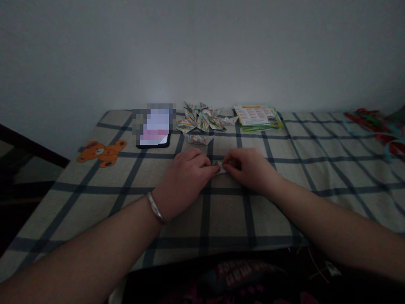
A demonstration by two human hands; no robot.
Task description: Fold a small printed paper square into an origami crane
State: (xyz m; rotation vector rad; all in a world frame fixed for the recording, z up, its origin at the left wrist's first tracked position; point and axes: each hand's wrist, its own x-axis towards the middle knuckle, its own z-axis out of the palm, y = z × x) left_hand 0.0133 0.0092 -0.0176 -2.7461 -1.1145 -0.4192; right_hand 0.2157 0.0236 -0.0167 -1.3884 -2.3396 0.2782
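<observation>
Between my two hands is a small piece of folded printed paper (222, 169), mostly covered by my fingers. My left hand (191, 171), with a silver bracelet at the wrist, pinches its left end near the tabletop. From the other side, my right hand (248, 166) grips the paper between thumb and fingertips. Just beyond my left hand lies one folded paper piece (199, 139). Farther back is a pile of folded paper pieces (204, 118) with pointed ends, made of similar printed paper.
A checked tablecloth (177, 240) covers the table, which meets a pale wall. A phone (154, 126) with a lit screen leans at the back left, near an orange bear cutout (103, 153). Flat printed sheets (257, 117) are stacked behind my right hand. Red and green material (376, 122) lies far right.
</observation>
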